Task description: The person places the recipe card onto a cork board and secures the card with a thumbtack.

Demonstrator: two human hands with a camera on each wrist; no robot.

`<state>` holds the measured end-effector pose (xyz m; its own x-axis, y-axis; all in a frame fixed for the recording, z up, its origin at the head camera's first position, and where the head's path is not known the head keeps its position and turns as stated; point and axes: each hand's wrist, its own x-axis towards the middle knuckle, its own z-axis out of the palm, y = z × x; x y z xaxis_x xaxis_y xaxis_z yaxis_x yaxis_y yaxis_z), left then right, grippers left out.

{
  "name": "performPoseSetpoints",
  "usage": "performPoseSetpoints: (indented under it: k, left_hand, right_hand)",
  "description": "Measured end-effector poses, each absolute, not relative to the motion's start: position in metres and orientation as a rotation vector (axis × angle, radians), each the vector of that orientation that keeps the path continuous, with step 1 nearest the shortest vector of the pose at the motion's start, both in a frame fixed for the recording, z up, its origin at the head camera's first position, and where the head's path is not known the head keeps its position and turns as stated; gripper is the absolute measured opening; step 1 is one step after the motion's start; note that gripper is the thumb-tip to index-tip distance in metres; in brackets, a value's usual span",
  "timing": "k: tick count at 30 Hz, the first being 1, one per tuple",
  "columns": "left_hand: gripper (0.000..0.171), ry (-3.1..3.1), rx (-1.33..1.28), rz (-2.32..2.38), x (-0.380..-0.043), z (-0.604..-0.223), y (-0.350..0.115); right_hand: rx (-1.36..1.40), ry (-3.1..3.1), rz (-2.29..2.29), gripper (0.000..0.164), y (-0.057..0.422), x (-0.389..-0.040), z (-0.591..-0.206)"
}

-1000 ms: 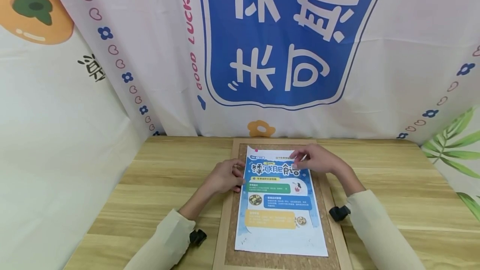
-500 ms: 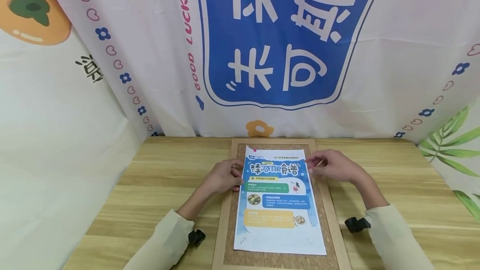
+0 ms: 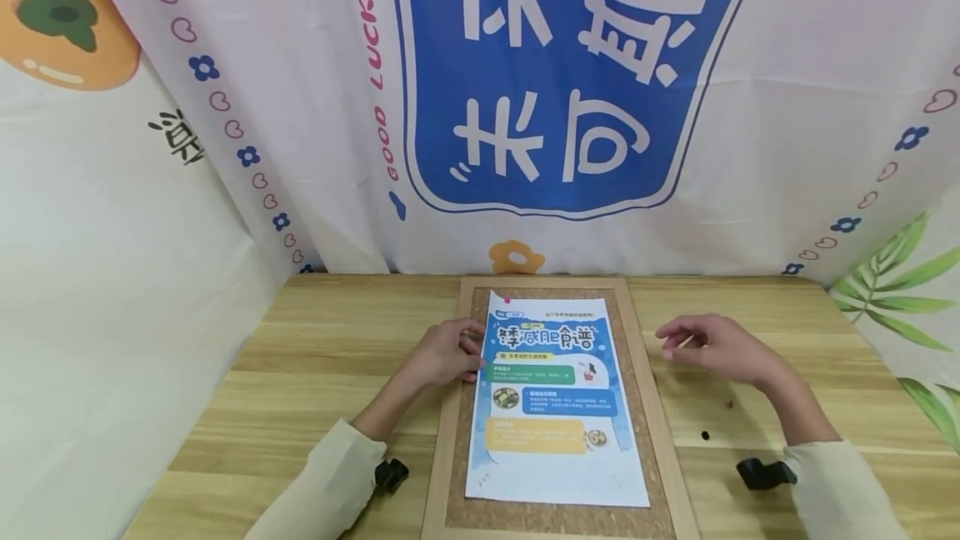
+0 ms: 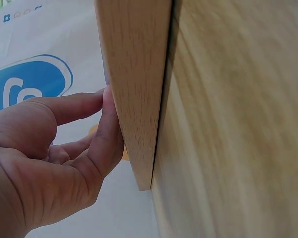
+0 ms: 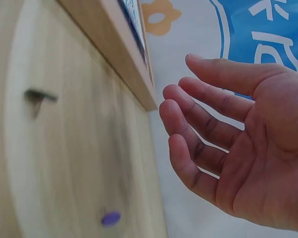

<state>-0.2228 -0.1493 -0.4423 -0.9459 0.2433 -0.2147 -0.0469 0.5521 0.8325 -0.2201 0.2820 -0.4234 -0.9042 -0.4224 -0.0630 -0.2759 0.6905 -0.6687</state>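
A printed poster (image 3: 555, 477) with blue, green and yellow panels lies on a wood-framed cork board (image 3: 491, 515). A pink push pin (image 3: 507, 301) sits at its top left corner. My left hand (image 3: 448, 352) is at the poster's left edge, thumb and fingers pinching it beside the frame (image 4: 134, 74). My right hand (image 3: 723, 348) hovers right of the board, fingers loosely bent and holding nothing; the right wrist view shows its palm (image 5: 268, 148). Below it on the table lie a black push pin (image 5: 39, 94) and a purple push pin (image 5: 110, 218).
The board lies on a wooden table (image 3: 337, 340). Behind the table hangs a white printed cloth (image 3: 337, 148), and another printed sheet (image 3: 112, 290) is at the left. A black wrist camera mount sits at each sleeve.
My right hand has moved from over the poster's top right, past its right edge, to the table beyond the board, uncovering the pins. My left hand keeps its place.
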Motion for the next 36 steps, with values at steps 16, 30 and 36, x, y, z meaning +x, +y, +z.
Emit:
performPoseSetpoints:
  k: [16,30,36]
  left_hand:
    - [0.047,2.497,0.152,1.329,-0.223,-0.44,-0.148]
    - [0.048,2.507,0.158,1.309,-0.223,-0.441,-0.148]
    - [0.048,2.509,0.16,1.307,-0.224,-0.441,-0.148]
  right_hand:
    - [-0.484,2.622,-1.07,0.036,0.327,-0.186,-0.434]
    - [-0.533,2.634,-1.074,0.033,0.346,-0.175,-0.446]
    - [-0.556,2.659,-1.047,0.031,0.353,-0.172,-0.453]
